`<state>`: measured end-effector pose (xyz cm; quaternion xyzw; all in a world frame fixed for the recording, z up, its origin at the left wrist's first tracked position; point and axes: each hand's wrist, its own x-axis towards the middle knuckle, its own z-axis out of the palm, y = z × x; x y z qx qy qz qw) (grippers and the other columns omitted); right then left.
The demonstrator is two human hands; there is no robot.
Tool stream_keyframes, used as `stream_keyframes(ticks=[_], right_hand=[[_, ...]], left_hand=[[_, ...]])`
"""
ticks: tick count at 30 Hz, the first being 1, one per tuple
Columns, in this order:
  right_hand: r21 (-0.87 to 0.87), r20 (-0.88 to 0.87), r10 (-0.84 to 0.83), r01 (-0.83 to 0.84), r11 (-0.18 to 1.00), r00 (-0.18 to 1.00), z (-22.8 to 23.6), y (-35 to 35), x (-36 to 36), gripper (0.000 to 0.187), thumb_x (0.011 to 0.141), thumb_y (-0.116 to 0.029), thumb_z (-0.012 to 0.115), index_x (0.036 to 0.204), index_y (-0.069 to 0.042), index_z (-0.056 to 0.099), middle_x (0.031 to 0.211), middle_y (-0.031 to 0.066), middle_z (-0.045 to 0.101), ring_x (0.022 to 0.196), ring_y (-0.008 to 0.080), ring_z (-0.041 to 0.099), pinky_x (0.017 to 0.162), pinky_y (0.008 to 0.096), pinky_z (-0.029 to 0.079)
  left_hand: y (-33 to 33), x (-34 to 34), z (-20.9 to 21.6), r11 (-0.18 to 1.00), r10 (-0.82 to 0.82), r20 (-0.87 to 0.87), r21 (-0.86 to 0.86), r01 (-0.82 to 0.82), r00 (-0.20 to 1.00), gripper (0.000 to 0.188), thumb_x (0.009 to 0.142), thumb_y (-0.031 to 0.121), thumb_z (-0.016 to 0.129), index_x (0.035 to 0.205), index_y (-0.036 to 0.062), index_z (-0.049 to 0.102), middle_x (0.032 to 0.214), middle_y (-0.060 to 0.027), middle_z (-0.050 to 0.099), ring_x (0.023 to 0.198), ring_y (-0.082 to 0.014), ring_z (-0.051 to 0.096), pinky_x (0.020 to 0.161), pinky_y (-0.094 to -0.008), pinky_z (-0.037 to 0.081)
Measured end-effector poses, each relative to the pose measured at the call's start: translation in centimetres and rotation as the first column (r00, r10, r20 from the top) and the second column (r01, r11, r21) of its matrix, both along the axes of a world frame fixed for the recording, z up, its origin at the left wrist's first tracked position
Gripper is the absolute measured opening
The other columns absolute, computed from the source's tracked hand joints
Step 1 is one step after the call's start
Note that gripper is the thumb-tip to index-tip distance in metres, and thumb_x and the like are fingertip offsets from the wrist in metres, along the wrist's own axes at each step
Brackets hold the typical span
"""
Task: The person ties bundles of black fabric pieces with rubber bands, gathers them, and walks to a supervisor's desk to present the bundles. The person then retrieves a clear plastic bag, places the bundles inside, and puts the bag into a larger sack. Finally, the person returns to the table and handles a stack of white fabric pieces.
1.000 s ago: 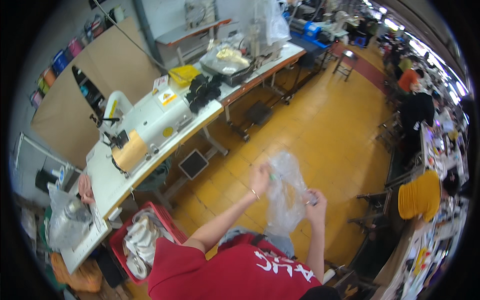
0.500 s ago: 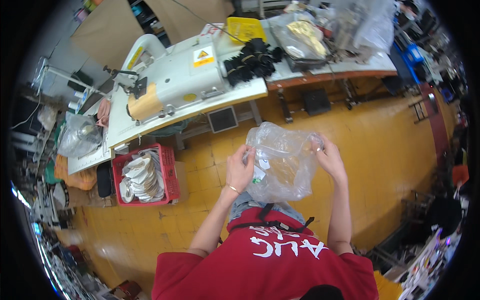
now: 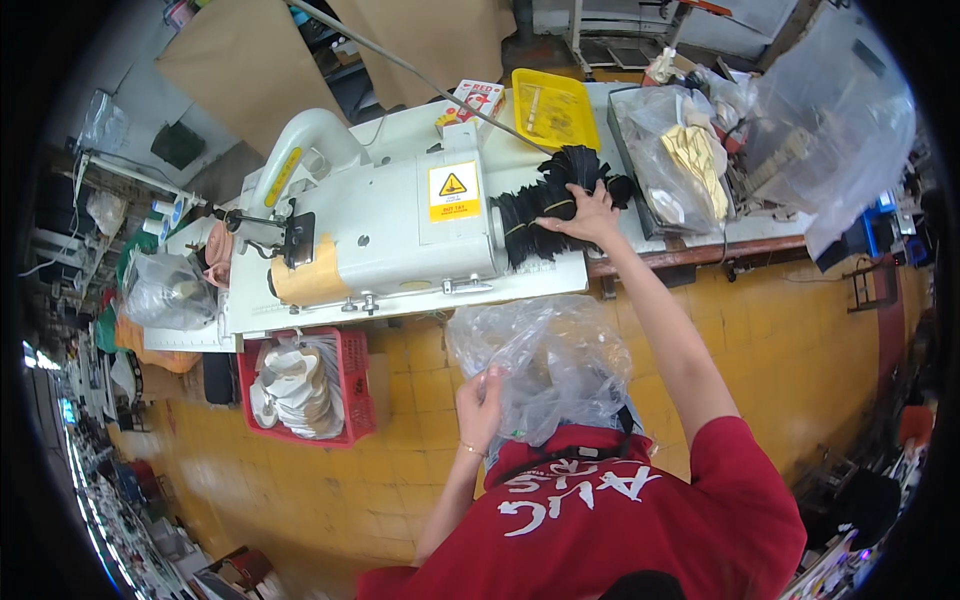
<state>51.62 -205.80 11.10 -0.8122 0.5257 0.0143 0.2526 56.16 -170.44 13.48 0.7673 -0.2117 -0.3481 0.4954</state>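
Observation:
My left hand point(image 3: 480, 408) is closed on the gathered edge of a clear plastic bag point(image 3: 545, 365). The bag hangs crumpled in front of my waist, its mouth partly open. Farther forward, my right hand point(image 3: 590, 218) rests on black bundles of thin strips point(image 3: 525, 225) at the table's right part. Its thumb and fingers are spread over them, not visibly closed around any. The bundles look tied with bands and lie against the right end of a large grey-white sewing machine point(image 3: 400, 225).
A yellow tray point(image 3: 555, 108) and a small red-and-yellow box point(image 3: 470, 105) stand behind the machine. Right of the bundles is a dark bin point(image 3: 640, 170) with plastic-wrapped pieces. A red basket point(image 3: 355, 385) of white pieces sits on the floor, near the table's left front.
My right hand has let go of the bag and reached forward onto the black bundles. The left hand keeps the bag, now lower. The view has moved closer to the table.

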Motion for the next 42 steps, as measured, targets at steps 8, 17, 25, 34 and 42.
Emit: stream_keyframes(ticks=[8,17,25,34,42], right_hand=[[-0.079,0.067,0.037,-0.032,0.996,0.997,-3.8,-1.2,-0.7,0.093,0.061,-0.041,0.082,0.140,-0.015,0.042,0.148,0.0309,0.023,0.132,0.0461,0.032,0.103,0.0511,0.038],[0.490,0.621,-0.784,-0.772,0.405,-0.017,3.6,-2.5,-9.0,0.082,0.071,-0.027,0.080,0.141,-0.016,0.039,0.150,0.0222,0.028,0.132,0.0341,0.041,0.106,0.0467,0.040],[0.152,0.985,-0.114,-0.957,0.248,0.127,5.0,4.7,-8.3,0.088,0.065,-0.021,0.087,0.139,-0.008,0.041,0.142,0.0135,0.039,0.125,0.0236,0.046,0.104,0.0373,0.039],[0.623,0.763,0.052,-0.711,-0.325,0.644,-4.6,11.6,-8.7,0.076,0.078,-0.018,0.076,0.141,-0.004,0.038,0.132,0.0100,0.051,0.118,0.0217,0.051,0.102,0.0345,0.039],[0.423,0.358,0.560,-0.665,0.616,0.747,-4.6,18.3,-4.0,0.061,0.086,-0.030,0.066,0.132,0.004,0.046,0.127,0.0177,0.057,0.118,0.0261,0.055,0.103,0.0370,0.041]], left_hand=[[-2.8,-1.8,2.1,0.959,0.282,-0.118,0.044,-0.279,0.952,0.032,0.098,0.023,0.054,0.099,-0.0041,0.069,0.069,0.0009,0.061,0.061,-0.0048,0.050,0.055,-0.0232,0.041],[-8.3,-4.0,3.1,0.937,0.335,-0.117,-0.056,-0.343,0.935,0.040,0.101,0.031,0.048,0.100,-0.0030,0.070,0.060,0.0036,0.054,0.049,-0.0032,0.041,0.044,-0.0219,0.033],[-11.4,-3.5,7.9,0.834,0.347,-0.623,-0.136,-0.535,0.701,0.048,0.101,0.047,0.039,0.124,0.0061,0.051,0.053,0.0049,0.039,0.040,-0.0059,0.036,0.038,-0.0216,0.033],[-7.7,-2.2,9.9,0.853,0.218,-0.536,-0.302,-0.426,0.816,0.058,0.102,0.048,0.034,0.144,0.0085,0.039,0.056,0.0046,0.039,0.044,-0.0062,0.037,0.040,-0.0233,0.031],[-6.4,-5.4,7.8,0.946,0.207,-0.410,-0.148,-0.289,0.888,0.054,0.102,0.046,0.036,0.143,0.0111,0.038,0.066,0.0025,0.050,0.046,-0.0063,0.040,0.039,-0.0223,0.032]])
